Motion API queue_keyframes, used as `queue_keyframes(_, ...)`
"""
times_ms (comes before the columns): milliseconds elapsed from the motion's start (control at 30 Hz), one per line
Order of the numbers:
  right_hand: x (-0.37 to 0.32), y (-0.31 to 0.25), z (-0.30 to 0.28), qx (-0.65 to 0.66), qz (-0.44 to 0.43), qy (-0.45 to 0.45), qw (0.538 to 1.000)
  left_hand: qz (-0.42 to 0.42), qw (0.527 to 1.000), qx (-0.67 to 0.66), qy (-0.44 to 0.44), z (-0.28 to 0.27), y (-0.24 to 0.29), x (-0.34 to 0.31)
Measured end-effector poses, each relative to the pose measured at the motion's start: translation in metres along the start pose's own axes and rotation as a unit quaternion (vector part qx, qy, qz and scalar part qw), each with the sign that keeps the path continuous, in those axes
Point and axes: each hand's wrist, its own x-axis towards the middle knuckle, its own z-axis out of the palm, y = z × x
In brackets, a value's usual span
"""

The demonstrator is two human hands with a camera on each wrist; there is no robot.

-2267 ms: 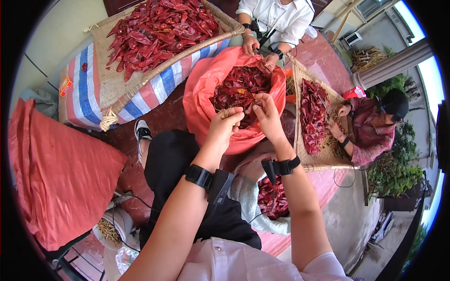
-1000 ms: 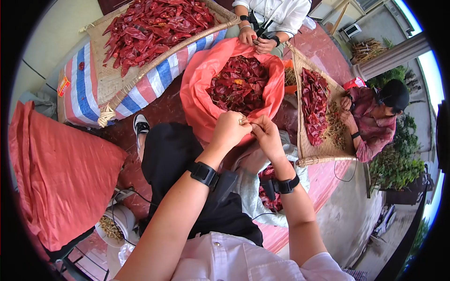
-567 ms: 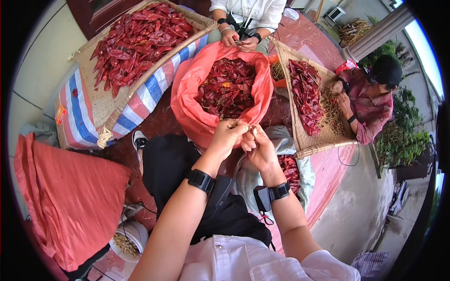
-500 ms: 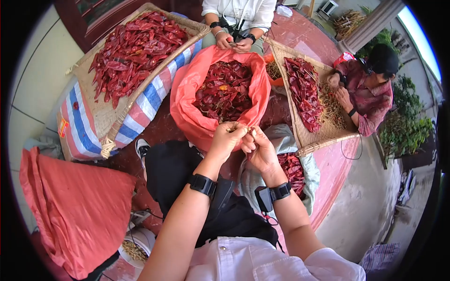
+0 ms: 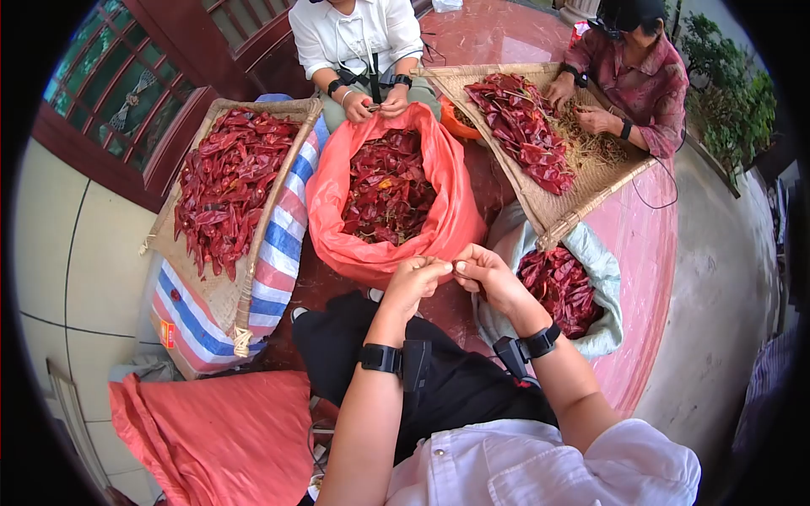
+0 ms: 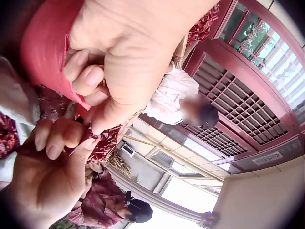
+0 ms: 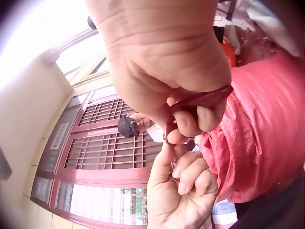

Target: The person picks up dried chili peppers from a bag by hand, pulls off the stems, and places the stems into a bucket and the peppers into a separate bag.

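A dark red dried chili [image 7: 200,99] lies in the curled fingers of my right hand [image 5: 491,277], its tip sticking out past the little finger in the right wrist view. My left hand [image 5: 413,282] meets it fingertip to fingertip, thumb and forefinger pinching at the chili's narrow end; thin stems show in its curled fingers. Both hands are just in front of the near rim of an open red sack [image 5: 456,190], which holds dried chilies [image 5: 388,181].
At the left, a woven tray [image 5: 218,295] heaped with chilies rests on a striped bag [image 5: 283,244]. Another tray [image 5: 582,198] and a pale sack [image 5: 603,274] stand right. Two people work across from me. A red cloth [image 5: 219,430] lies lower left.
The head view has turned, so the surroundings sit differently. My hands have come out from over the red sack to its near side and drawn together around a chili.
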Motion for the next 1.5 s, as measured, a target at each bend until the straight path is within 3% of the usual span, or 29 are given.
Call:
queue_keyframes(67, -0.003, 0.004, 0.003, -0.120, -0.041, 0.043, 0.991, -0.028, 1.000, -0.001, 0.006, -0.005, -0.009, 0.002)
queue_keyframes(100, -0.003, 0.009, 0.000, -0.116, -0.044, 0.045, 0.991, -0.051, 0.999, -0.007, 0.013, -0.004, -0.009, 0.002)
queue_keyframes(133, -0.002, 0.016, -0.004, -0.206, -0.088, 0.066, 0.972, -0.054, 0.998, -0.003, 0.013, -0.002, -0.010, 0.002)
queue_keyframes(200, -0.005, 0.020, 0.000, -0.386, -0.167, 0.130, 0.898, -0.021, 0.984, 0.140, 0.107, 0.006, -0.013, 0.004)
queue_keyframes(233, -0.007, 0.018, 0.006, -0.385, -0.168, 0.131, 0.898, -0.022, 0.984, 0.142, 0.107, 0.009, -0.017, 0.005)
queue_keyframes(300, -0.011, 0.018, 0.014, -0.493, -0.203, 0.188, 0.825, 0.158, 0.901, 0.360, 0.182, 0.014, -0.028, 0.008)
queue_keyframes(333, -0.011, 0.020, 0.014, -0.504, -0.213, 0.191, 0.815, 0.183, 0.881, 0.385, 0.205, 0.017, -0.031, 0.009)
queue_keyframes(433, -0.009, 0.023, 0.014, -0.487, -0.226, 0.205, 0.818, 0.187, 0.888, 0.344, 0.241, 0.022, -0.033, 0.008)
queue_keyframes(467, -0.005, 0.027, 0.009, -0.487, -0.228, 0.204, 0.818, 0.195, 0.926, 0.239, 0.218, 0.012, -0.047, 0.019)
queue_keyframes(500, 0.001, 0.036, 0.001, -0.351, -0.193, 0.184, 0.897, 0.196, 0.926, 0.239, 0.218, 0.013, -0.042, 0.016)
queue_keyframes(533, 0.003, 0.038, -0.002, -0.206, -0.153, 0.159, 0.953, 0.102, 0.968, 0.117, 0.199, 0.016, -0.032, 0.010)
queue_keyframes(567, 0.003, 0.038, -0.005, -0.206, -0.155, 0.159, 0.953, 0.005, 0.985, -0.008, 0.175, 0.016, -0.025, 0.006)
queue_keyframes(600, 0.001, 0.033, -0.005, -0.076, -0.093, 0.111, 0.986, -0.006, 0.988, -0.063, 0.139, 0.014, -0.024, 0.005)
queue_keyframes(633, 0.000, 0.028, -0.003, 0.055, -0.029, 0.061, 0.996, -0.004, 0.989, -0.063, 0.137, 0.012, -0.024, 0.006)
queue_keyframes(667, 0.000, 0.024, -0.001, 0.054, -0.031, 0.061, 0.996, -0.017, 0.986, -0.126, 0.106, 0.010, -0.023, 0.006)
queue_keyframes(733, 0.000, 0.020, 0.004, 0.206, 0.027, -0.006, 0.978, -0.037, 0.975, -0.210, 0.061, 0.006, -0.024, 0.008)
queue_keyframes(867, 0.001, 0.014, 0.000, 0.200, 0.052, -0.060, 0.977, -0.031, 0.974, -0.222, 0.016, -0.003, -0.021, 0.006)
queue_keyframes(900, 0.000, 0.010, -0.007, 0.123, 0.090, -0.061, 0.986, 0.061, 0.998, 0.007, 0.027, -0.002, -0.015, 0.004)
queue_keyframes(933, -0.002, 0.006, -0.013, 0.047, 0.128, -0.060, 0.989, 0.148, 0.960, 0.236, 0.037, 0.000, -0.011, 0.001)
queue_keyframes(967, -0.004, 0.003, -0.019, -0.019, 0.153, -0.057, 0.986, 0.146, 0.960, 0.235, 0.037, 0.005, -0.010, -0.003)
queue_keyframes(1033, -0.010, 0.004, -0.031, -0.047, 0.188, -0.054, 0.979, 0.165, 0.879, 0.446, 0.034, 0.022, -0.007, -0.014)
queue_keyframes(1067, -0.015, 0.002, -0.037, -0.048, 0.188, -0.054, 0.980, 0.209, 0.849, 0.483, 0.038, 0.021, -0.015, -0.010)
queue_keyframes(1167, -0.038, 0.001, -0.059, 0.073, 0.197, -0.050, 0.976, 0.216, 0.847, 0.474, 0.104, 0.016, -0.019, -0.004)
queue_keyframes(1233, -0.057, 0.002, -0.076, 0.094, 0.175, 0.023, 0.980, 0.235, 0.912, 0.317, 0.111, 0.011, -0.009, -0.002)
queue_keyframes(1267, -0.069, 0.001, -0.083, 0.116, 0.170, 0.044, 0.978, 0.161, 0.969, 0.167, 0.083, 0.003, -0.004, -0.003)
queue_keyframes(1300, -0.078, -0.001, -0.088, 0.117, 0.169, 0.049, 0.977, 0.079, 0.995, 0.012, 0.053, -0.002, 0.001, -0.006)
queue_keyframes(1367, -0.094, -0.001, -0.097, 0.166, 0.136, 0.021, 0.976, 0.011, 0.973, -0.229, -0.030, -0.010, 0.000, -0.006)
queue_keyframes(1500, -0.094, -0.010, -0.072, 0.127, 0.120, -0.014, 0.985, -0.039, 0.971, -0.235, -0.031, 0.005, -0.003, -0.008)
